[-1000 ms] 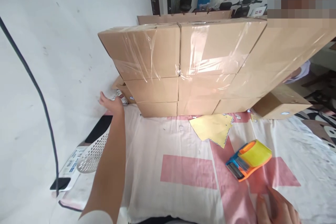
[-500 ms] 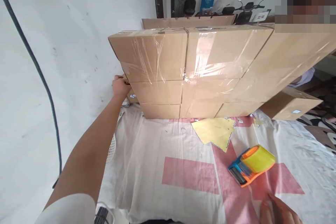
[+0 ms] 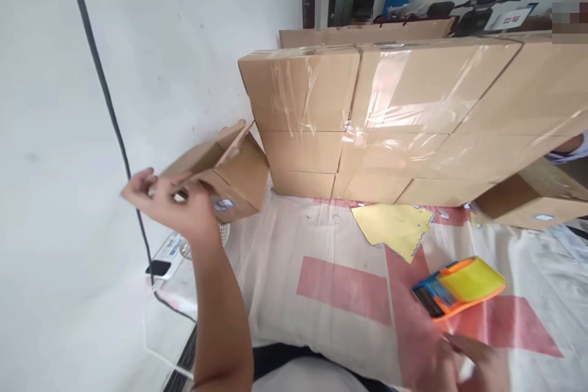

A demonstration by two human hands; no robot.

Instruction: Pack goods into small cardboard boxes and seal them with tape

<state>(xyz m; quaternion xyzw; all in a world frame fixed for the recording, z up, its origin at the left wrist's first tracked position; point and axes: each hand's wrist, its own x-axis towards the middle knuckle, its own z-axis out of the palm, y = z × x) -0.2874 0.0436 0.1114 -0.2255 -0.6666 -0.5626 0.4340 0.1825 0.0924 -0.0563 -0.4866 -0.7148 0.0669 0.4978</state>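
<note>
One open box (image 3: 243, 180) in left hand (image 3: 177, 205)

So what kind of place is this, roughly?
Probably a home room or small shop pressed into service for packing, though I can't be sure which: a stack of taped cartons stands on a patterned cloth, with a motor scooter in the background.

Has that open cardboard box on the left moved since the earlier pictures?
Yes, the open cardboard box has come out from behind the left end of the stacked cartons, toward the wearer.
</note>
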